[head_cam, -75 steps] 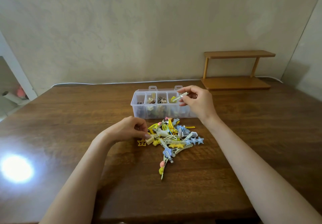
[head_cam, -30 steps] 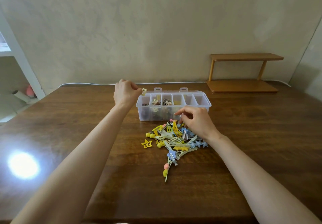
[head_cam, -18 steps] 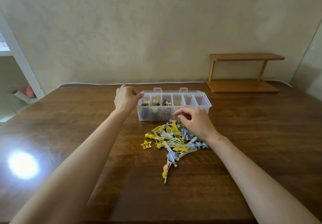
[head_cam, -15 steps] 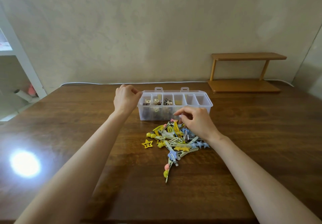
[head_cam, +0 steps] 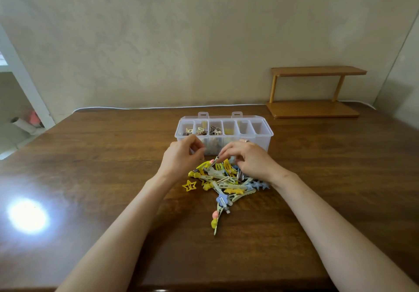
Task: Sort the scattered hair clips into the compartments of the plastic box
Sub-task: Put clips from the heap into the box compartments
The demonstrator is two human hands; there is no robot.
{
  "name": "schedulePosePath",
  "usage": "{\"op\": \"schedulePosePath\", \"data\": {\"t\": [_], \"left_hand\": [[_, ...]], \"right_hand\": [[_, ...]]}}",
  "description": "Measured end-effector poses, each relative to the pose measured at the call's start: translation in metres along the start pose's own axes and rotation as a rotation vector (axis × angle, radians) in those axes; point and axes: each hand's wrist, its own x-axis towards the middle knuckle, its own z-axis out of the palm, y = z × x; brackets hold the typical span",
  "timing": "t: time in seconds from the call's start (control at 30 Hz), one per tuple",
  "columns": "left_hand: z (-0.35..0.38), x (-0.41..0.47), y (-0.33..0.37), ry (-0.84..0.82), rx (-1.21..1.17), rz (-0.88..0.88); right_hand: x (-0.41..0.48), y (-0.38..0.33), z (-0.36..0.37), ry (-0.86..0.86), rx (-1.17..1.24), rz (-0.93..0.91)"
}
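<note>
Both hands are in at the pile of hair clips (head_cam: 223,179), mid-table (head_cam: 90,155). The clear plastic box (head_cam: 265,143) stands open just beyond it at 12 o'clock, its row of compartments running left to right. The three on the left hold small brown and beige clips, and the fourth shows yellow.

The left hand (head_cam: 181,159) hovers at the pile's 10 o'clock, right in front of the box wall. Its fingers are loosely curled and I see nothing in them. The right hand (head_cam: 251,160) covers the 1 o'clock side of the heap with its fingers curled down, index tip and thumb pinching the end of a pink-tipped clip (head_cam: 214,161) at the top of the pile.

Around the heap, a yellow star clip (head_cam: 189,185) lies a little apart at 8 o'clock. A blue flower clip (head_cam: 221,199) sits at the near edge. A long clip with pink and yellow beads (head_cam: 215,220) trails out at 6 o'clock, and blue stars (head_cam: 260,185) peek from under the right wrist at 4 o'clock.

Far off at 2 o'clock, a small wooden shelf (head_cam: 315,109) stands against the wall, and a white cable (head_cam: 147,107) runs along the table's back edge.
</note>
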Motion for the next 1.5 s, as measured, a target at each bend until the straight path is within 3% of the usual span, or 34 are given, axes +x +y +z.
{"op": "schedulePosePath", "data": {"t": [0.4, 0.67, 0.83, 1.1, 1.3, 1.37, 1.5], "left_hand": [[0.012, -0.004, 0.000, -0.109, 0.017, 0.058], [0.011, -0.002, -0.002, -0.250, 0.136, 0.188], [0.007, 0.000, -0.004, -0.314, 0.151, 0.191], [0.007, -0.002, 0.001, -0.317, 0.148, 0.182], [0.007, -0.002, 0.002, -0.300, 0.153, 0.194], [0.008, -0.003, 0.002, -0.299, 0.152, 0.193], [0.009, -0.004, 0.003, -0.297, 0.177, 0.199]], "right_hand": [[0.001, -0.002, -0.005, 0.166, 0.111, 0.074], [-0.003, -0.001, -0.027, 0.699, 0.348, 0.156], [0.000, 0.011, -0.028, 0.794, 0.248, 0.180], [0.008, 0.023, -0.018, 0.640, 0.045, 0.107], [0.000, 0.013, -0.024, 0.677, 0.020, 0.054], [-0.001, 0.007, -0.024, 0.575, 0.058, 0.058], [-0.003, 0.001, -0.018, 0.212, -0.079, 0.088]]}}
